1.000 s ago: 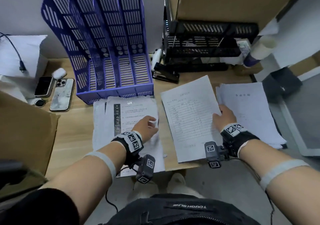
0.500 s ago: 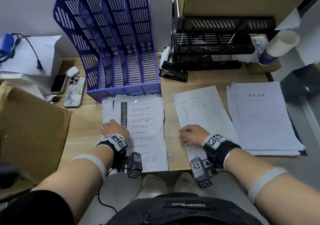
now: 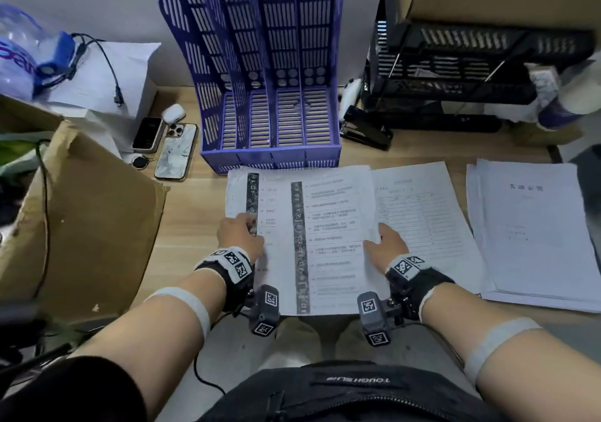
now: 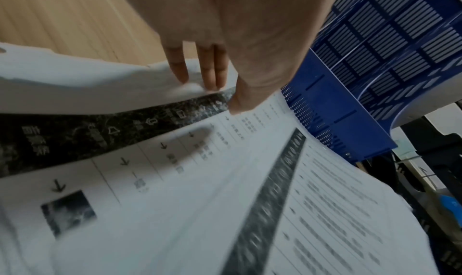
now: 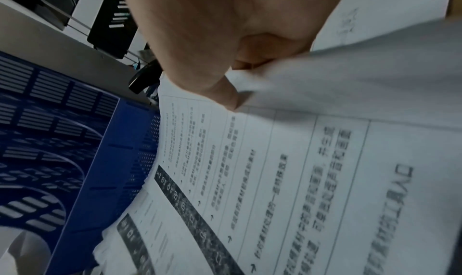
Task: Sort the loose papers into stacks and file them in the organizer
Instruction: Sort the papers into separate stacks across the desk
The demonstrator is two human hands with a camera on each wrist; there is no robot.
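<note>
Both hands (image 3: pixel 313 242) (thumbs up top) pinching.

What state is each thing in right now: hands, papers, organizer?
left hand: pinches the left edge of the striped sheets.
right hand: pinches the right edge of the top striped sheet.
striped sheets: lifted off the desk at their edges, fanned.
form sheet: flat, partly covered.
right stack: flat, untouched.
organizer: upright, slots empty.

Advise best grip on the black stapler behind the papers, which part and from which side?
Likely the black stapler takes a grip across its narrow body, coming from above and the front. It lies flat on the desk, with the blue organizer to its left and the black rack behind.
</note>
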